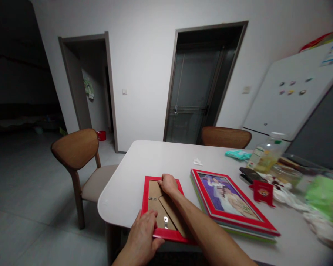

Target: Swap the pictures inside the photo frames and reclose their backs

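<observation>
A red picture frame (pixel 145 194) lies face down at the table's near edge, its brown backing board (pixel 158 208) showing with small metal clips and a stand flap. My left hand (pixel 145 229) holds the frame's near left corner, thumb at the near edge and fingers over the side. My right hand (pixel 168 183) rests on the far part of the backing, fingers curled in near the top edge; what they pinch, if anything, is hidden. To the right is a stack of frames, the top one a red picture frame (pixel 211 207) with a photo facing up.
On the white table (pixel 122 184) are a crumpled tissue (pixel 197 162), a teal packet (pixel 237 154), a bottle (pixel 266 153), a dark phone (pixel 252 175), a red card (pixel 263 193) and a green bag (pixel 326 197). Wooden chairs stand at the left (pixel 77 149) and behind (pixel 226 137).
</observation>
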### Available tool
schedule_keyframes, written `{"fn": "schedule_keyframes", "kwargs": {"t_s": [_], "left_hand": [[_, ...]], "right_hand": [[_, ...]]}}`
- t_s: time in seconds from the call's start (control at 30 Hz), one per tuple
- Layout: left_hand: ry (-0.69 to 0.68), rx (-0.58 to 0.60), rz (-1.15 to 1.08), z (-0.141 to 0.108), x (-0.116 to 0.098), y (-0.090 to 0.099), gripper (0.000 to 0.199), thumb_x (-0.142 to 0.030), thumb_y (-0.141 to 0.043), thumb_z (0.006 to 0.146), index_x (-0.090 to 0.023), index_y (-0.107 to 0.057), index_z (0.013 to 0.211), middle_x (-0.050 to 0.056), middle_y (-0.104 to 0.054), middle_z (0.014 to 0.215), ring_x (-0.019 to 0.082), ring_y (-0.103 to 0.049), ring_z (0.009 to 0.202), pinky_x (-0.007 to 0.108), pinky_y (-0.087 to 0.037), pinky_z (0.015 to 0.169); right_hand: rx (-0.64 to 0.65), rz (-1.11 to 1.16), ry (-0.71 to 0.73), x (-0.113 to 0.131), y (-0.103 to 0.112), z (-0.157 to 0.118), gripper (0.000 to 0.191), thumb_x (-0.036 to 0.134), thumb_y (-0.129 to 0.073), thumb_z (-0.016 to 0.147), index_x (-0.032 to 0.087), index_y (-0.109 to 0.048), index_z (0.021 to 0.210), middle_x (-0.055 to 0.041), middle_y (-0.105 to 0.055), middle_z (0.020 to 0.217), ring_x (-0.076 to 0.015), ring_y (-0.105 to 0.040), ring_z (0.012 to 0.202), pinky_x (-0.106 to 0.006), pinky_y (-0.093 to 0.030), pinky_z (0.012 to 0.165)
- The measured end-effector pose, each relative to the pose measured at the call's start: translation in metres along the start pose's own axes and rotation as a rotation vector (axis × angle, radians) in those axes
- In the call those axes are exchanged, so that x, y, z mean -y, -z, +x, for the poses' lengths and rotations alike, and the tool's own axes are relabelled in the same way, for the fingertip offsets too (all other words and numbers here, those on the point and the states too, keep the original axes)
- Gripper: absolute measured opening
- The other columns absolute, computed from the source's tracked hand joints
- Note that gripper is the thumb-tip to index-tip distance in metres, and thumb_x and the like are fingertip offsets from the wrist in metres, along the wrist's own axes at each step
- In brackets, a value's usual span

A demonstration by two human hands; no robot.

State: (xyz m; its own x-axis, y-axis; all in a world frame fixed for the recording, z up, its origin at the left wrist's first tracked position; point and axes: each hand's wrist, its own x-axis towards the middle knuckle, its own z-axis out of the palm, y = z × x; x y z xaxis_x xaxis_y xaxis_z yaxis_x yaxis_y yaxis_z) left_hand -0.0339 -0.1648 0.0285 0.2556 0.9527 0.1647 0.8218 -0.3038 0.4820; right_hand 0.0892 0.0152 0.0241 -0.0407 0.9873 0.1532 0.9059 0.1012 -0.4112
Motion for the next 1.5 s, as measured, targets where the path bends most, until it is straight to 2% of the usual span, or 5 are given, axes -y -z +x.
{"fn": "schedule_keyframes", "kwargs": {"t_s": [0.27, 0.43, 0.73, 1.0, 1.5], "left_hand": [[-0.053, 0.057, 0.073, 0.004, -0.015, -0.004, 0.039, -0.015, -0.069, 0.054, -0.016, -0.053, 0.090, 0.013, -0.042, 0.126, 0.028, -0.033, 0.118, 0.053, -0.018, 0.098], [-0.119, 0.065, 0.087, 0.008, -0.015, -0.005, 0.029, -0.017, -0.067, 0.057, -0.017, -0.052, 0.083, 0.010, -0.039, 0.128, 0.025, -0.027, 0.122, 0.052, -0.015, 0.099], [-0.187, 0.151, 0.023, 0.001, -0.012, 0.004, 0.038, -0.027, -0.068, 0.059, -0.018, -0.053, 0.092, 0.009, -0.043, 0.126, 0.022, -0.036, 0.117, 0.046, -0.010, 0.102], [-0.167, 0.075, 0.040, -0.004, -0.007, -0.007, 0.059, -0.027, -0.063, 0.063, -0.014, -0.041, 0.116, 0.011, -0.046, 0.122, 0.022, -0.040, 0.113, 0.042, -0.017, 0.102], [-0.139, 0.055, 0.020, -0.008, -0.016, -0.009, 0.050, -0.023, -0.056, 0.066, -0.013, -0.044, 0.114, 0.010, -0.048, 0.121, 0.021, -0.040, 0.114, 0.039, -0.017, 0.102]], "right_hand": [[-0.027, 0.082, 0.064, -0.007, 0.001, -0.018, 0.019, 0.031, -0.052, 0.071, 0.016, -0.063, 0.070, -0.0061, -0.065, 0.070, -0.0123, -0.055, 0.061, -0.020, -0.033, 0.051], [-0.018, 0.121, 0.131, -0.009, 0.000, -0.027, 0.022, 0.032, -0.050, 0.072, 0.016, -0.065, 0.074, -0.0065, -0.065, 0.075, -0.0126, -0.056, 0.065, -0.020, -0.035, 0.057], [0.033, 0.118, 0.174, -0.002, 0.003, -0.038, 0.020, 0.031, -0.051, 0.070, 0.017, -0.065, 0.071, -0.0049, -0.066, 0.070, -0.0127, -0.057, 0.064, -0.020, -0.034, 0.055], [0.049, 0.044, 0.094, -0.001, 0.008, -0.030, 0.022, 0.037, -0.049, 0.071, 0.021, -0.064, 0.074, -0.0041, -0.066, 0.073, -0.0143, -0.058, 0.068, -0.021, -0.034, 0.055], [0.020, 0.008, -0.047, 0.005, 0.002, -0.017, 0.020, 0.031, -0.051, 0.067, 0.016, -0.062, 0.076, -0.0129, -0.064, 0.082, -0.0224, -0.058, 0.078, -0.028, -0.039, 0.061]]}}
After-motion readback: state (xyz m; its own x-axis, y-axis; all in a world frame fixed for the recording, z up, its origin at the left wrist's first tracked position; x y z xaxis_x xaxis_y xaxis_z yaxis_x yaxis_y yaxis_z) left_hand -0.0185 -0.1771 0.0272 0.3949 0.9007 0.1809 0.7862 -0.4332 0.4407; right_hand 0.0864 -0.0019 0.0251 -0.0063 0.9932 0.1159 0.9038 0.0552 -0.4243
